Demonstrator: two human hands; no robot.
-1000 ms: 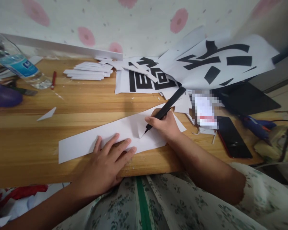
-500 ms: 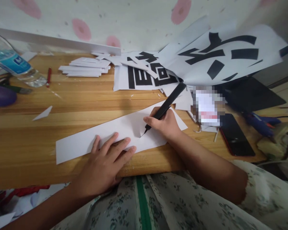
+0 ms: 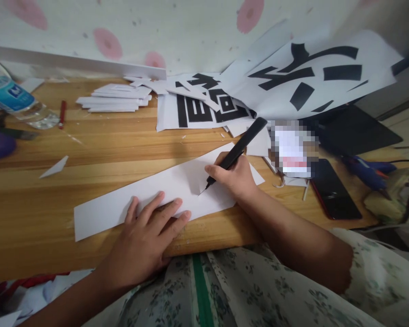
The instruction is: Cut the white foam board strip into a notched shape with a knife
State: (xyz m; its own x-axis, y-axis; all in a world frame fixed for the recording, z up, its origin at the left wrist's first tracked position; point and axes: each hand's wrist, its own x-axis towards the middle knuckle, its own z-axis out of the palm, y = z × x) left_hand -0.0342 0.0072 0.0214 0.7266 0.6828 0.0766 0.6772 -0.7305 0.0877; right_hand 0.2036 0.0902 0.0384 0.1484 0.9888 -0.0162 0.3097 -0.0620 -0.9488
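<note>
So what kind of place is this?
Likely a craft workspace, perhaps at home: stacked white pieces, a sheet with bold black shapes, and a pen-like tool in the right hand.

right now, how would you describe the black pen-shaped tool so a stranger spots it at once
On the light wooden table, find the long white card strip near the front edge. The black pen-shaped tool slants over it in the person's right hand, thin tip down. Unlike the flat, red-edged black phone to its right, it is gripped.
</note>
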